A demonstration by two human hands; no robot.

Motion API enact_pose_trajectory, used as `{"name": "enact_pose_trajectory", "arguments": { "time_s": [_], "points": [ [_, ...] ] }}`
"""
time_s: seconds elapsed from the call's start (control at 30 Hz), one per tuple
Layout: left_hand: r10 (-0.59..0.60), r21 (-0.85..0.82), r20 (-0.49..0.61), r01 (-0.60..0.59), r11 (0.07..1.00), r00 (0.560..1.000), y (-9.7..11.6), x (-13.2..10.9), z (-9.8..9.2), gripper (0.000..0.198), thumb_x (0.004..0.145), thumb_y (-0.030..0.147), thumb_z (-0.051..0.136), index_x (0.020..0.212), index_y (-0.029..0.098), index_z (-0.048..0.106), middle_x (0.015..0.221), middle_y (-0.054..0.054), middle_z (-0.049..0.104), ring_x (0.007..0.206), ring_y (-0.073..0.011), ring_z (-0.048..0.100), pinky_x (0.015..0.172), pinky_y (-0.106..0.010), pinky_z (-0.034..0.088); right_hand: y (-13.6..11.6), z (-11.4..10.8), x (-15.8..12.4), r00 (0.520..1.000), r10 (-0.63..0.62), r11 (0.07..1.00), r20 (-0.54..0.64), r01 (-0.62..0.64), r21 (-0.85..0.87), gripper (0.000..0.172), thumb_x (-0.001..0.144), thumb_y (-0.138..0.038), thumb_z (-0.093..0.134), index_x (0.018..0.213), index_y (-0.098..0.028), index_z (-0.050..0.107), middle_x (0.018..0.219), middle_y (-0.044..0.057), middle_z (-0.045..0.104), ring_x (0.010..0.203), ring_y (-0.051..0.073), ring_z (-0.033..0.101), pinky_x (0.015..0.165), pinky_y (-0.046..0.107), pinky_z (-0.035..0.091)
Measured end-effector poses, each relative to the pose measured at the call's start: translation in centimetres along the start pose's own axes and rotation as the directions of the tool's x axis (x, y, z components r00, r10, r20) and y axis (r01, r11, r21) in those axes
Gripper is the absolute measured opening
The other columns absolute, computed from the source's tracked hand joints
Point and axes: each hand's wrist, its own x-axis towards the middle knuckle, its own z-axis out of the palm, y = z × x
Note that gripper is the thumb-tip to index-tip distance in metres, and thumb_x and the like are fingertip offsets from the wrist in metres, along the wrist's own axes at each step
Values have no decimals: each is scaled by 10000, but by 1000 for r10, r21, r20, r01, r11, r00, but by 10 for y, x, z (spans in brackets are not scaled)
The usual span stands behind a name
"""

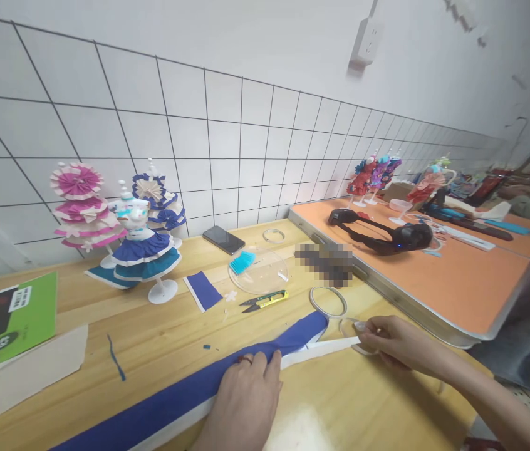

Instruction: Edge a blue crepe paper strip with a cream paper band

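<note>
A long blue paper strip (171, 401) with a white strip (321, 348) along its edge lies across the wooden table (152, 338). My left hand (246, 398) rests flat on the blue strip, fingers stretched out. My right hand (396, 344) pinches the white strip's end together with a clear tape roll (352, 329). A second clear ring (328, 300) lies just beyond it.
Yellow thread snips (265, 300), a clear round dish (260, 269) with blue paper, a small blue sheet (203, 290), a phone (223, 239) and paper-dress dolls (140, 247) stand behind. An orange table (457, 282) with a black headset (387, 235) adjoins on the right.
</note>
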Motion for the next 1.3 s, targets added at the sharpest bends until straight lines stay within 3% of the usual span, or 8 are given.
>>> {"name": "enact_pose_trajectory", "arguments": {
  "time_s": [0.17,0.3,0.37,0.53,0.67,0.9,1.13,1.3],
  "points": [
    [5,1,-15,-5,1000,1000,0,0,0,340,827,247,491,1164,211,520,764,-37,612,700,-229,623,548,-357,532,-1,-14,9,990,-30,996,-136,19,-86,400,796,-544,403,783,-184,577,380,-59,437,326,100,381,353,207,275],
    [10,4,-16,-10,1000,1000,0,0,1,346,825,247,495,1168,212,515,767,-39,611,696,-227,623,543,-347,526,-21,-18,24,948,-150,975,-280,95,-200,435,810,-564,364,748,-202,597,598,-2,586,544,150,516,488,234,353],
    [4,0,-10,-4,1000,1000,1,1,2,346,823,249,498,1167,213,516,772,-40,614,712,-232,627,551,-346,525,-31,-13,34,939,-187,957,-289,108,-268,409,811,-544,387,724,-208,605,630,7,610,585,165,534,506,242,351],
    [4,-5,0,-4,1000,1000,1,2,2,341,836,255,475,1172,216,512,784,-47,619,729,-238,629,562,-352,525,-51,9,66,948,-202,899,-247,80,-431,461,830,-524,400,535,-200,548,469,-7,529,474,141,496,445,252,297],
    [0,-6,15,0,1000,1000,-1,2,0,335,840,257,469,1168,214,519,780,-51,620,731,-238,631,563,-344,524,-56,24,83,963,-178,863,-201,55,-502,356,846,-444,480,641,-166,564,566,-40,554,505,98,512,521,246,413],
    [7,-23,19,-7,1000,1000,-2,2,0,327,836,259,476,1157,218,530,792,-47,625,750,-236,633,586,-345,530,-44,20,59,914,-207,903,-347,43,-427,323,845,-382,448,586,-202,514,508,-35,566,467,121,514,462,236,369],
    [10,3,6,-10,1000,1000,-2,2,1,342,822,241,497,1162,227,532,781,-39,622,719,-224,630,559,-328,523,-10,17,26,819,-200,968,-538,80,-238,245,833,-449,403,769,-245,524,749,-8,680,633,156,614,557,226,433],
    [16,29,-31,-15,999,999,-1,1,4,340,810,246,511,1148,235,547,747,-26,608,686,-205,622,547,-307,507,10,21,28,811,-214,968,-545,101,-230,160,780,-401,476,802,-246,509,828,13,686,719,188,640,599,254,454]
  ]
}}
